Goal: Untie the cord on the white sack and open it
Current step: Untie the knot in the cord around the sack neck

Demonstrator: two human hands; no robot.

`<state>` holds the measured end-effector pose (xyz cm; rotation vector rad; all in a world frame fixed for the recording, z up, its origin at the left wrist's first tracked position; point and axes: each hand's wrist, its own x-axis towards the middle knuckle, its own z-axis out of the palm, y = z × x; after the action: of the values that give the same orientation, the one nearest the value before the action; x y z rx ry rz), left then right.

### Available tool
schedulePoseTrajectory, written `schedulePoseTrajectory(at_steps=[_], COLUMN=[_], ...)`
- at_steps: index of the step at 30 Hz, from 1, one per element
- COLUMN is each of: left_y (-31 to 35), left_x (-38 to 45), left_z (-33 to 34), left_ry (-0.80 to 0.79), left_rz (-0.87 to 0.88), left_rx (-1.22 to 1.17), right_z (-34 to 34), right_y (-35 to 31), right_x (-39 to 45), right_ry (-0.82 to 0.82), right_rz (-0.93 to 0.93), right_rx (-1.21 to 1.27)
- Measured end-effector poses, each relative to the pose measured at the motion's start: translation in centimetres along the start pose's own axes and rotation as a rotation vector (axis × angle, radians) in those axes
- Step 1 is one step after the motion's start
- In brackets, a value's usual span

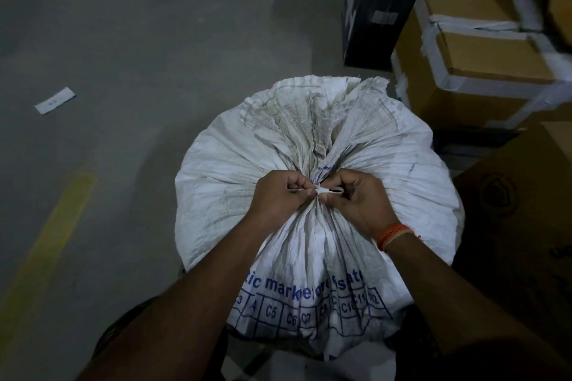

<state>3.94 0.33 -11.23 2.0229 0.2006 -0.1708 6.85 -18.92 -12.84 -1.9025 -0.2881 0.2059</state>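
Observation:
A full white woven sack with blue printing stands upright on the floor in front of me. Its mouth is gathered into a tight neck, and crumpled fabric fans out beyond the knot. A thin white cord binds the neck. My left hand pinches one end of the cord just left of the knot. My right hand pinches a small loop of the cord on the right side. Both hands press against the bunched neck. An orange thread band circles my right wrist.
Taped brown cardboard boxes are stacked at the right, with another brown box nearer me. A dark box stands behind the sack. The grey concrete floor carries a yellow painted line and a white paper slip at the left.

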Motion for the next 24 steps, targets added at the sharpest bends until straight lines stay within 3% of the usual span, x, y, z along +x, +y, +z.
schedulePoseTrajectory(at_steps=[11, 24], left_y=[-0.3, -0.1], left_x=[0.4, 0.4], left_z=[-0.6, -0.1], left_ry=[-0.059, -0.016], left_rz=[0.037, 0.052], left_rx=[0.043, 0.050], right_z=[0.1, 0.1], right_y=[-0.2, -0.4], right_x=[0.0, 0.0], right_ry=[-0.001, 0.006], right_rz=[-0.007, -0.010], right_rx=[0.033, 0.011])
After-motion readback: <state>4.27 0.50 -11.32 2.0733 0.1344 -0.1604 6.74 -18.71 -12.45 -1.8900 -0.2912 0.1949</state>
